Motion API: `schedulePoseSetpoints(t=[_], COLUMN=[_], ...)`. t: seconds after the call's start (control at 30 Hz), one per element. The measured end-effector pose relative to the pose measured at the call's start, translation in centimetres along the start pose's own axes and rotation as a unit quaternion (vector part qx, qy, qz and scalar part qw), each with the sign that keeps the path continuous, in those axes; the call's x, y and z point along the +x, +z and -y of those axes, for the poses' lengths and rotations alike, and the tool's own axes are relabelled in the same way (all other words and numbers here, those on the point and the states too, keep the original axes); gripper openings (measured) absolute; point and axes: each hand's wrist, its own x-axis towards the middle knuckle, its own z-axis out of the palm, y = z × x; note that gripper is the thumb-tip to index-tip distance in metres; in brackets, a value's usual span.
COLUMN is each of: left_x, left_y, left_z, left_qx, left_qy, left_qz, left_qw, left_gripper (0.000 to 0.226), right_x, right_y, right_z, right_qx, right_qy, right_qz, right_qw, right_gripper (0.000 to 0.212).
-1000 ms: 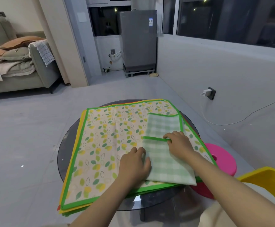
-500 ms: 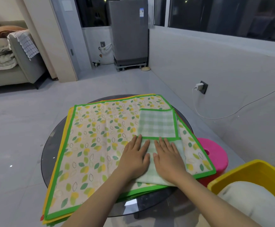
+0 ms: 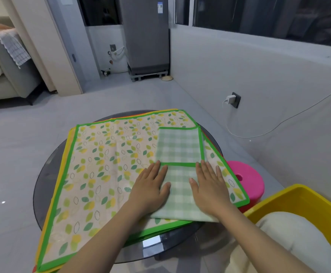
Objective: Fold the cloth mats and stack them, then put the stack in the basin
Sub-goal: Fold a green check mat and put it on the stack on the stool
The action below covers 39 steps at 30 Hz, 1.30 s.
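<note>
Two hands press flat on a folded checked mat (image 3: 178,154) atop a round glass surface (image 3: 48,170). The left hand (image 3: 150,190) lies palm down with straight fingers on the mat's left edge; the right hand (image 3: 210,190) lies the same way on its right edge, the two hands set apart with a strip of green-and-white check showing between them. Neither hand grips anything — both simply rest open on the cloth. A green hem crosses the folded mat just beyond the fingertips, and a second panel of check runs on past it, away from the person.

Beneath the hands, a leaf-print mat (image 3: 105,164) with a green border lies spread open, reaching well to the left of the left hand and covering most of the surface. Yellow and orange edges of further mats (image 3: 67,152) peek out along its left side, stacked under it.

To the right of the right hand, beside the surface, stands a pink stool (image 3: 247,180) — and nearer the person, a yellow basin (image 3: 302,201) holding a pale cushion (image 3: 298,243). A white charger (image 3: 229,99) sits in a wall socket beyond.
</note>
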Motion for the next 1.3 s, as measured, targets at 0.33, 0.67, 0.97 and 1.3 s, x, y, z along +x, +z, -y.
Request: schedulePoseSetpoints(t=[0.33,0.67,0.97,1.3], left_x=[3.5,6.8,9.4,7.9], left_y=[-2.6,-2.5,-2.0,-2.4], left_z=[-1.0,-1.4,-0.2,1.0], left_qx=[-0.061,-0.253,-0.258,-0.545], left_qy=[-0.016,-0.230,-0.307,-0.273], left_qz=[-0.079,-0.135,-0.133,-0.150], left_qw=[0.995,0.930,0.906,0.778], left_gripper=[0.038,0.037,0.032,0.020], right_x=[2.0,6.5,8.5,7.8], right_y=[-2.2,-2.9,-2.6,-2.7], right_z=[0.0,-0.9,-1.2,-2.7], right_qx=[0.188,0.315,0.386,0.676], right_qy=[-0.046,0.173,0.251,0.208], right_qz=[-0.007,-0.117,-0.091,-0.093], right_qw=[0.981,0.926,0.883,0.701], right_gripper=[0.049,0.032,0.015,0.009])
